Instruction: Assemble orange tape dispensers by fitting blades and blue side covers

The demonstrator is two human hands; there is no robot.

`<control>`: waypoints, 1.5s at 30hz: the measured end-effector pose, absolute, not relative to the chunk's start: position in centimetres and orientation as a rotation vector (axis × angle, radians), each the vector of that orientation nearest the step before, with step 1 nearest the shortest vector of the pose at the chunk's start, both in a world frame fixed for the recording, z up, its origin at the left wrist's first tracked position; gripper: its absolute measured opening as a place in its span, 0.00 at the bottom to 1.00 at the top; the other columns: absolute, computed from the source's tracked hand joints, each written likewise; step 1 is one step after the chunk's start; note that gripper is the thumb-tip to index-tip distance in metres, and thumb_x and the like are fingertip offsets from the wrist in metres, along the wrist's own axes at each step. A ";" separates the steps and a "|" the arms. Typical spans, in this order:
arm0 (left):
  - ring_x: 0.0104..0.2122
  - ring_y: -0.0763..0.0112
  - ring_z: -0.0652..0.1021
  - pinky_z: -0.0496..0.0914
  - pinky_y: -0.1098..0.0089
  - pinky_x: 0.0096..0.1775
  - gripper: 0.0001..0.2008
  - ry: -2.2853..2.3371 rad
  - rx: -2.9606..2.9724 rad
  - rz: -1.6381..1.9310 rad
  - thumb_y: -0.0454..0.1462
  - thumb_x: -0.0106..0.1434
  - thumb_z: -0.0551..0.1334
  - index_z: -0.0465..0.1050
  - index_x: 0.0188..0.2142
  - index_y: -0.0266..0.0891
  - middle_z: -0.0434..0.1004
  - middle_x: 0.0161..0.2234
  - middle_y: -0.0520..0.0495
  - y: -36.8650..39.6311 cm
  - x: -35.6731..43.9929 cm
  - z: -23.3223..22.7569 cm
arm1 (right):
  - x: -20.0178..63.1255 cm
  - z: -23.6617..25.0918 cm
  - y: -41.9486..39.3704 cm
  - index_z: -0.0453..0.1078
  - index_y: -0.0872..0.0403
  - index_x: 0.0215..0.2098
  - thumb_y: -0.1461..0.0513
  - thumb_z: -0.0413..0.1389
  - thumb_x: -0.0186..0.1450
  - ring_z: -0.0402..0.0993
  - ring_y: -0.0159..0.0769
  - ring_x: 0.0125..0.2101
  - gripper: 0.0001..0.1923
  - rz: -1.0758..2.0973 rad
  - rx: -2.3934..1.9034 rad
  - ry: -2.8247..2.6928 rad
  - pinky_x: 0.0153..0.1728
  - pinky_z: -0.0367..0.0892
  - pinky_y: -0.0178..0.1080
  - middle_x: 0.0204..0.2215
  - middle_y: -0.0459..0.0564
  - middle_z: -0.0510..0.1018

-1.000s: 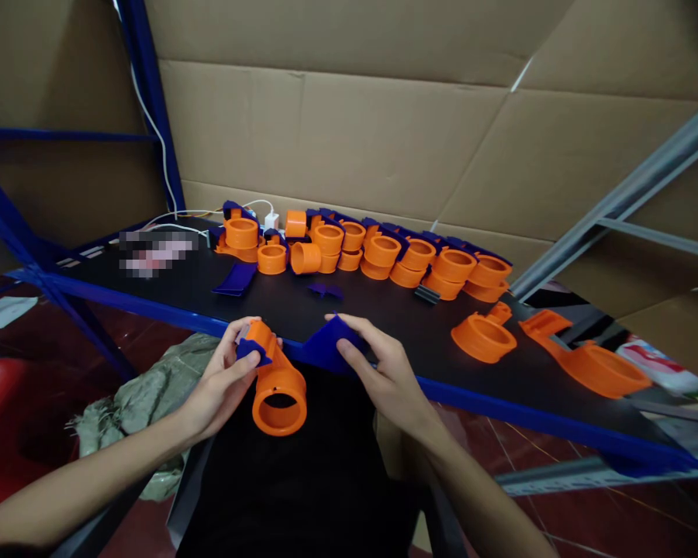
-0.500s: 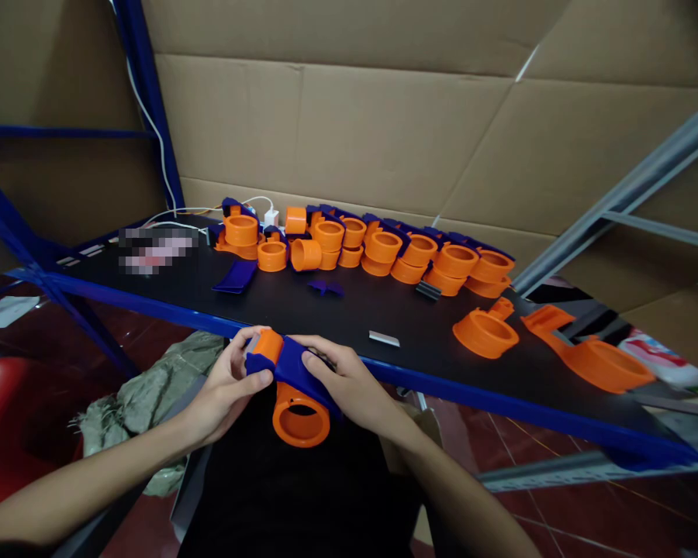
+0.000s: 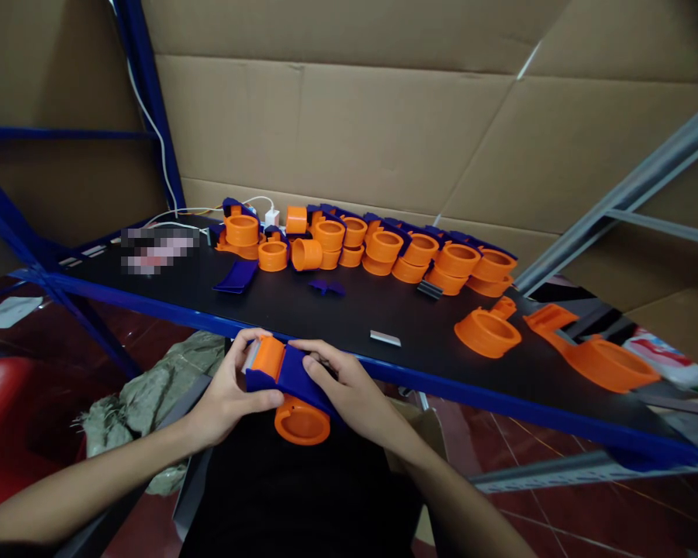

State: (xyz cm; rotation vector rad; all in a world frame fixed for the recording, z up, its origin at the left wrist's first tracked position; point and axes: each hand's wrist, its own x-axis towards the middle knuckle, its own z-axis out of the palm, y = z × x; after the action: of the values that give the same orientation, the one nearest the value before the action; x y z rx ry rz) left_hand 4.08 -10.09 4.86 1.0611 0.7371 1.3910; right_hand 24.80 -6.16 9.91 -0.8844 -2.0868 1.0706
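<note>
An orange-and-blue tape dispenser (image 3: pixel 295 373) is held between both hands in front of the shelf's front edge. My left hand (image 3: pixel 224 399) grips its left end, where an orange roller part (image 3: pixel 268 357) and a greyish strip show. The left thumb lies along the blue edge below that part. My right hand (image 3: pixel 354 387) is wrapped over the blue cover on the right, thumb on top; its fingertips are partly hidden. Beneath the cover, the dispenser's round orange ring (image 3: pixel 302 425) hangs down, facing me.
Several orange-and-blue dispensers (image 3: pixel 384 246) stand stacked along the back of the black shelf (image 3: pixel 256 310). Loose orange rings (image 3: pixel 487 333), a small metallic strip (image 3: pixel 385 339) and blue pieces (image 3: pixel 236 276) lie nearer. Metal posts flank both sides.
The dispenser has tilted, so its orange ring looks flatter and more of the roller part shows. My left thumb has moved right along the blue edge.
</note>
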 end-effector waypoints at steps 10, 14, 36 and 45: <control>0.51 0.51 0.75 0.64 0.47 0.59 0.36 0.728 1.662 1.547 0.29 0.44 0.78 0.68 0.51 0.47 0.74 0.48 0.45 -11.4 4.1 6.5 | 25.0 9.7 -6.7 0.69 0.54 0.38 0.51 0.57 0.68 0.62 0.28 0.27 0.15 1.300 -0.867 -1.890 0.30 0.60 0.32 0.27 0.42 0.68; 0.50 0.52 0.76 0.60 0.40 0.61 0.36 0.627 1.791 1.541 0.27 0.42 0.77 0.70 0.50 0.45 0.75 0.47 0.43 -11.4 4.1 6.9 | 25.2 9.8 -6.8 0.68 0.54 0.36 0.50 0.59 0.67 0.60 0.28 0.26 0.15 1.379 -0.818 -1.883 0.27 0.58 0.31 0.25 0.42 0.66; 0.55 0.48 0.75 0.65 0.47 0.58 0.38 0.669 1.650 1.450 0.27 0.45 0.77 0.66 0.54 0.48 0.73 0.57 0.39 -11.4 4.1 6.2 | 25.6 9.8 -7.5 0.69 0.52 0.42 0.57 0.55 0.71 0.71 0.38 0.42 0.07 0.597 -0.904 -2.147 0.45 0.69 0.42 0.41 0.52 0.73; 0.52 0.50 0.77 0.68 0.55 0.55 0.31 0.755 1.027 1.465 0.34 0.55 0.73 0.65 0.56 0.47 0.76 0.55 0.41 -11.2 4.2 6.2 | 26.0 8.8 -11.0 0.60 0.52 0.66 0.58 0.58 0.69 0.67 0.49 0.58 0.29 -0.023 -0.717 -2.413 0.57 0.67 0.51 0.57 0.59 0.70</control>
State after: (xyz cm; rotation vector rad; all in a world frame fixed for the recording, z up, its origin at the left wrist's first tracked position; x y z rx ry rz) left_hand 4.20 -11.17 6.25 1.0269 0.7546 1.4654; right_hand 26.01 -11.01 8.77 -0.7174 -2.4132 -0.0226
